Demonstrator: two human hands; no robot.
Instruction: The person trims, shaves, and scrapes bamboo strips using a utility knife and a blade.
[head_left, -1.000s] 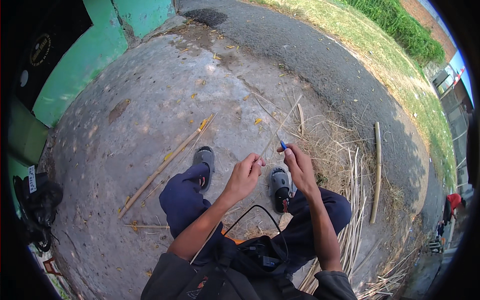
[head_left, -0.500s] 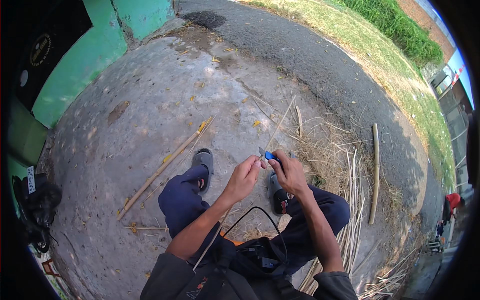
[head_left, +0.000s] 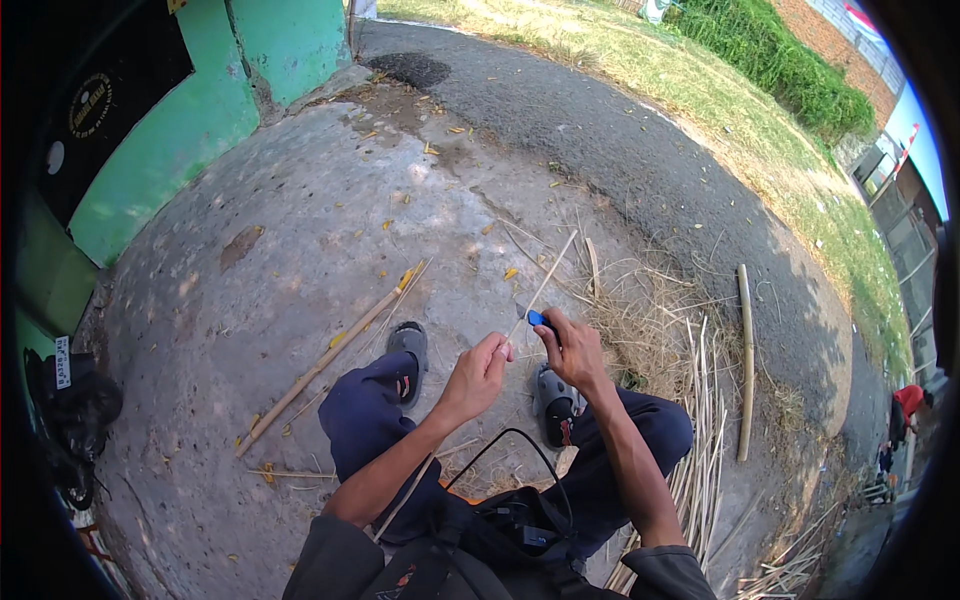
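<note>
A thin, pale bamboo strip runs slantwise from ahead of me, through my left hand and back along my left forearm. My left hand is closed around it, thumb and fingers pinched together. In my right hand is a knife with a blue handle; the fingers wrap most of the grip. Its short grey blade lies against or very near the strip, just beyond my left fingertips. Whether the edge touches the strip I cannot tell.
By my left foot lies a long bamboo stick. Several split strips are heaped at my right, beside fine shavings. A thicker bamboo pole lies farther right. A green wall stands at far left.
The strip has slid back toward me, its far end now nearer. My left hand has drawn down and slightly left with it; the knife in my right hand has shifted only a little.
</note>
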